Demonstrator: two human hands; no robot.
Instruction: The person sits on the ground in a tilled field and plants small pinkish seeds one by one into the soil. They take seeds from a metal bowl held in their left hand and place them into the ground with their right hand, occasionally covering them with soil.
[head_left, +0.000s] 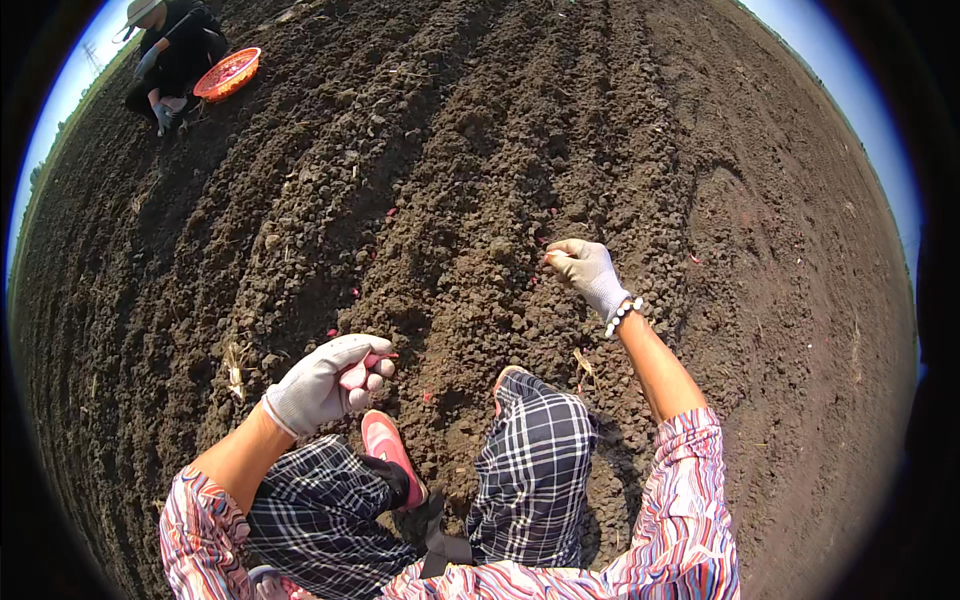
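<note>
My left hand (322, 386), in a pale knit glove, curls around several pinkish garlic cloves (355, 374) above the soil near my left shoe. Farther forward on the right, my gloved right hand (586, 274) pinches a small pale clove (556, 255) between thumb and fingertips, low over a furrow. Close to those fingertips, a red-skinned clove (533, 281) lies in the dirt. Other reddish cloves dot a furrow to the left, among them one clove (355, 292) ahead of my left hand and another (391, 212) farther off.
Loose, clumpy soil (450, 165) runs in ridges and furrows away from me. A pink shoe (391, 450) stands between my arms. At the upper left a person (180, 45) crouches beside an orange plastic basket (227, 73) holding reddish contents. Dry stalk scraps (235, 370) lie at left.
</note>
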